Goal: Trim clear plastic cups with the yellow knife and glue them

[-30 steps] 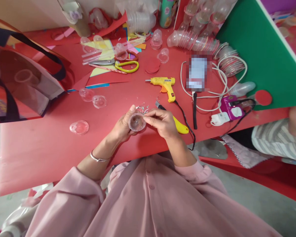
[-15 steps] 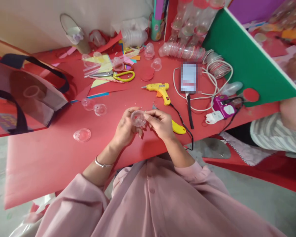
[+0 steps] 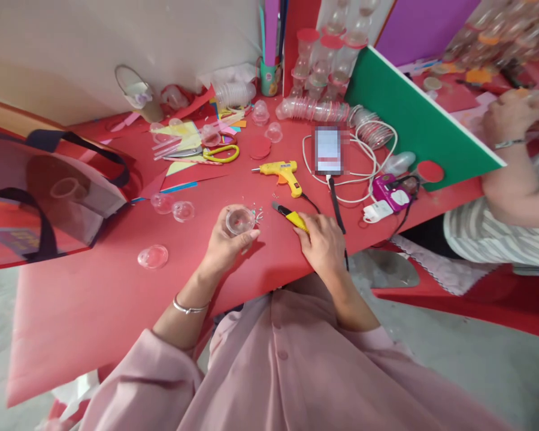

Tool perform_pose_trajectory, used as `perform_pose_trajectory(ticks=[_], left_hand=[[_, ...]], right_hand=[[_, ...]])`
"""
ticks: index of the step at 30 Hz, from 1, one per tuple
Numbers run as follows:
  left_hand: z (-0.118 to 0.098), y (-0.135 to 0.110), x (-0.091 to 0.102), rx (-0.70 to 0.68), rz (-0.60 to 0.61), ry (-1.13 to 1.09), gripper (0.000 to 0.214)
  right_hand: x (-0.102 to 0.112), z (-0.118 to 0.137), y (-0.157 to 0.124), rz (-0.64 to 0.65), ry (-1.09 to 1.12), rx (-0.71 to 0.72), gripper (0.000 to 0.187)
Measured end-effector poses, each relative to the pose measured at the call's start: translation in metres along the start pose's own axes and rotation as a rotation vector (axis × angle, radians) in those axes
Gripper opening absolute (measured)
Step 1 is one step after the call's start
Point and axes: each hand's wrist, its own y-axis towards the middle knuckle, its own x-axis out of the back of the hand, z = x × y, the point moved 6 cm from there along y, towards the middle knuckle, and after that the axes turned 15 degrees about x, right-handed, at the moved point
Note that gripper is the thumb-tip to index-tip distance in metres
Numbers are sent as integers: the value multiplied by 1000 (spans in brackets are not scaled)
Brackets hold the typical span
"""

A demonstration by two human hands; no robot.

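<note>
My left hand [image 3: 227,242] is closed round a small clear plastic cup [image 3: 239,220], held just above the red table [image 3: 85,299]. My right hand [image 3: 323,242] rests on the table over the handle of a yellow utility knife [image 3: 289,215], fingers curled on it; the knife's blade end points up and left. Tiny clear plastic shavings [image 3: 257,213] lie between the cup and the knife tip.
A yellow glue gun [image 3: 282,172], a phone [image 3: 327,149] with white cables, a purple charger [image 3: 390,190], yellow scissors [image 3: 215,154] and several clear cups [image 3: 153,256] lie around. A red bag [image 3: 49,191] stands left. Another person's arm [image 3: 516,179] is at the right by a green board [image 3: 413,123].
My right hand left the cup and dropped right onto the yellow knife. The left hand keeps the cup. The camera tilted up, showing more of the back wall.
</note>
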Motion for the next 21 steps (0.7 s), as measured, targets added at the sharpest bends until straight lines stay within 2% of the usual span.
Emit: perform_pose_trajectory(ticks=[4, 9, 18, 21], left_hand=[[1, 1, 2, -19, -10, 21, 52], [-3, -3, 0, -18, 3, 17, 49], [-7, -7, -1, -23, 33, 51, 47], [-9, -7, 0, -55, 1, 66, 45]], right_hand=[[14, 16, -4, -121, 202, 70, 43], [29, 39, -4, -110, 376, 165, 45], [40, 49, -2, -137, 352, 232, 42], [41, 51, -1, -147, 353, 247, 42]])
